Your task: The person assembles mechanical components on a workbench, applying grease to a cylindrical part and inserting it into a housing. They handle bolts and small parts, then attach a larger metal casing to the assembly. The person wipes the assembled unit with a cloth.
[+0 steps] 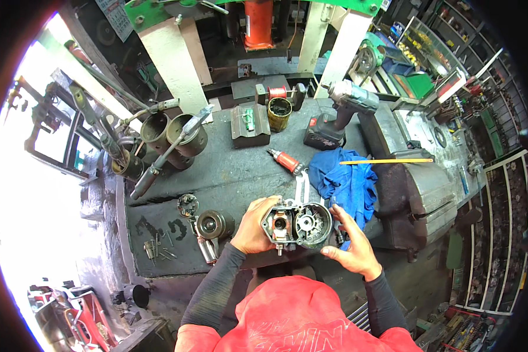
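Both hands (255,226) (352,246) grip grimy metal starter housing (296,226), open cavities facing up.

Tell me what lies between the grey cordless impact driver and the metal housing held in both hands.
In the head view, a crumpled blue cloth lies between the impact driver and the housing, with a wrench alongside.

A: Daylight floods in from the left, blown out to white there; bench (217,176) evenly lit, shadows soft.
B: Fisheye bends edges, corners black, the far right shelves dim; centre sharp
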A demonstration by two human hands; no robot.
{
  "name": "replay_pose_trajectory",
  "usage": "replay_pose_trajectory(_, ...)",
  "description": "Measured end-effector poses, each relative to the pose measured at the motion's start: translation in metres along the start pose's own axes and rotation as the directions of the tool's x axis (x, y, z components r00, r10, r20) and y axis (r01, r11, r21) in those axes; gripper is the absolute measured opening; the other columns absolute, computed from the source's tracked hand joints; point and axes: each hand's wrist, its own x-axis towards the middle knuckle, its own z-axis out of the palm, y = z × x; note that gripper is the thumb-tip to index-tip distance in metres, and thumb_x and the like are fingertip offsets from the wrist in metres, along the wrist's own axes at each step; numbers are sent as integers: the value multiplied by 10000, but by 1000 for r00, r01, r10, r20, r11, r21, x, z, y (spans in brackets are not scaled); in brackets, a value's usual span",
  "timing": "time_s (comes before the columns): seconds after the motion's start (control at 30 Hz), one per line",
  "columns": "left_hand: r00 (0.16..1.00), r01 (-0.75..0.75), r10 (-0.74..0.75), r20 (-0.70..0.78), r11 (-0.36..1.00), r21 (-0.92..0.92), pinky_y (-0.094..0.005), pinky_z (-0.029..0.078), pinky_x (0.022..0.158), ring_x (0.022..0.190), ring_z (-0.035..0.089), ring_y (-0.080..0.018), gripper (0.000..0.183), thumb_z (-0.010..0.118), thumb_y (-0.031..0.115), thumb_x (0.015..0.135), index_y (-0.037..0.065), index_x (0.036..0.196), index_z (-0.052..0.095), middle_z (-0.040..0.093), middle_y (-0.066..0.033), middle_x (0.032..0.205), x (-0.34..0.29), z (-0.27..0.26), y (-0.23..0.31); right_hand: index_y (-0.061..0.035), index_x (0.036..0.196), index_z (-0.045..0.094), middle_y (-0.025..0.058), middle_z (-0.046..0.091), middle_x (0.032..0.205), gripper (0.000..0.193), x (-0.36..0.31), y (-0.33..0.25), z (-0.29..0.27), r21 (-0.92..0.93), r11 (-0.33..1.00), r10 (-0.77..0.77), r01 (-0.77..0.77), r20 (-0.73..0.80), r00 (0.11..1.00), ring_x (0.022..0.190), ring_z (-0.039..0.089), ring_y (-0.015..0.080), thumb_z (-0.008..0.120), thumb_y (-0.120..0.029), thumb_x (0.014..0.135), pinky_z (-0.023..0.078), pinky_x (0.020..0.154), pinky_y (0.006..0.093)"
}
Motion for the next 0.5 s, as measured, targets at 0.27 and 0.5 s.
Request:
replay_pose_trajectory(0.27, 997, -34, 21, -80, 987, -158, -480, 467, 1115, 1276, 670, -385, 609, 890, 322, 622, 101, 1145, 670, 725, -116, 1180, 12, -1, 5, 10, 1615, 388, 224, 546, 1566, 1085, 21, 23, 28, -379, 908, -195, 177, -9, 981, 1432, 543, 393, 936, -284, 726, 411, 1184, 511)
replay_pose_trajectory(0.5, 957, 288, -288, 31, 936, -203, -374, 555, 1031, 1122, 734, -265, 738, 943, 320, 659, 44, 1286, 669, 750, -117, 1239, 9, -1, 14, 90, 1594, 334, 271, 606, 1452, 978, 47, 33, 53, -284, 933, -277, 219, -183, 943, 1247, 637, 452, 821, -16, 753, 517, 1057, 473)
